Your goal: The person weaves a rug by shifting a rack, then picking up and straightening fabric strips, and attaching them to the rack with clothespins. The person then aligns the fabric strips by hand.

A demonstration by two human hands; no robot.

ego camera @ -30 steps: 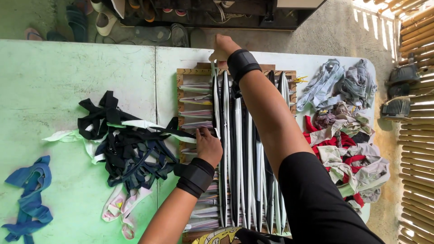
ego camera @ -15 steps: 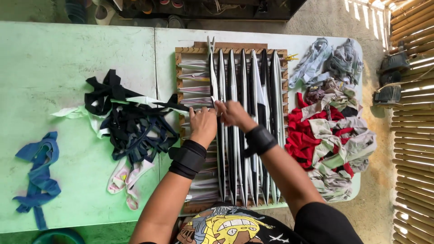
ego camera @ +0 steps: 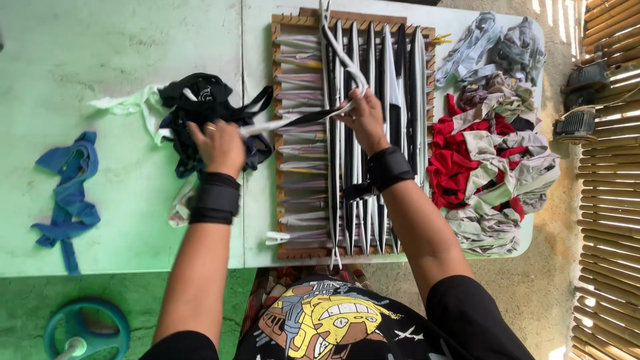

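A wooden weaving frame (ego camera: pixel 275 143) lies on the table, strung lengthwise with white, grey and black fabric loops. My right hand (ego camera: pixel 363 117) is over the frame's upper middle, fingers pinched on a black and white fabric strip (ego camera: pixel 293 121). That strip runs leftward across the frame to my left hand (ego camera: pixel 217 143), which grips its other end above a heap of dark fabric loops (ego camera: pixel 200 100). Both wrists wear black bands.
A pile of red, grey and beige fabric loops (ego camera: pixel 497 160) fills the table's right end. Blue strips (ego camera: pixel 67 193) lie at the left on the green tabletop (ego camera: pixel 133 53). A teal round object (ego camera: pixel 83 330) sits on the floor lower left. Bamboo fencing (ego camera: pixel 610 233) runs along the right.
My left hand has moved from the frame leftward to the dark heap, drawing a strip out sideways. My right hand came back from the frame's far end to its middle.
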